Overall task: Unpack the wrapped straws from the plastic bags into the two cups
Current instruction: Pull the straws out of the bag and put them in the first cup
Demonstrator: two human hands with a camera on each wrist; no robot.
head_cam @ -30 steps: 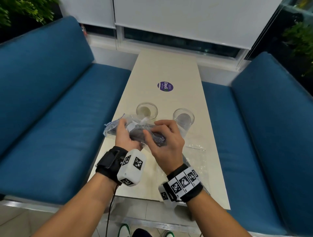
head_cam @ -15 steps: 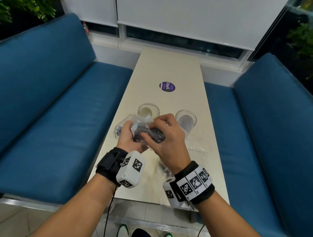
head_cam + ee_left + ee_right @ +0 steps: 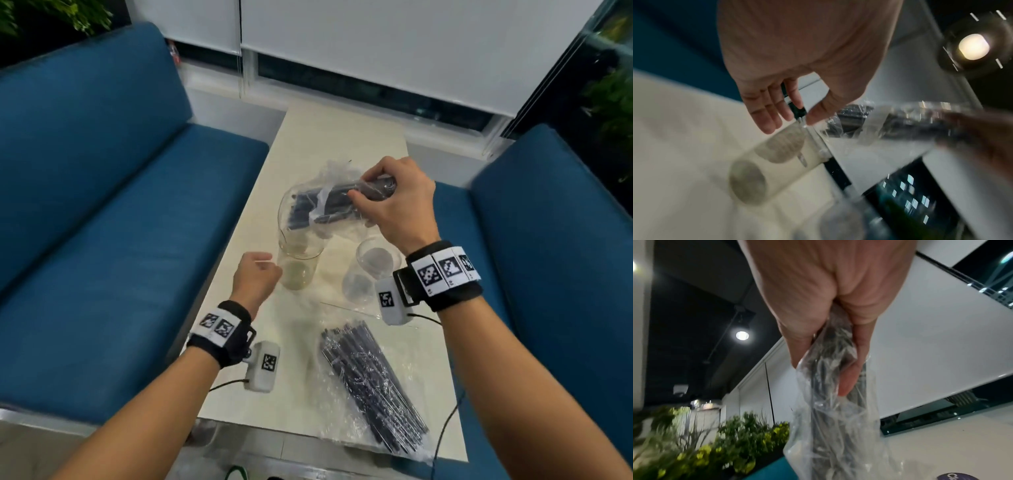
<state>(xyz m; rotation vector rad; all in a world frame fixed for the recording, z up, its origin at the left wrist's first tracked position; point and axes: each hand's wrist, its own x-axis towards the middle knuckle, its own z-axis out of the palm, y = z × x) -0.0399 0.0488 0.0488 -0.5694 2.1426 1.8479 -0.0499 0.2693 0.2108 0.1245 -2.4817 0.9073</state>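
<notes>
clenching bag of straws (image 3: 337, 205) in right grip (image 3: 394, 202) above cup (image 3: 296, 263), left grip (image 3: 255, 275) released beside it

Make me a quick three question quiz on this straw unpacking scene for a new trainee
1. True or false: the right hand grips a plastic bag of straws above the left cup.
2. Which hand is near the left cup without gripping it?
3. Where is the second bag of straws? A) lying on the table's near end B) on the sofa C) in the right cup

Key: 1 true; 2 left hand; 3 A
</notes>
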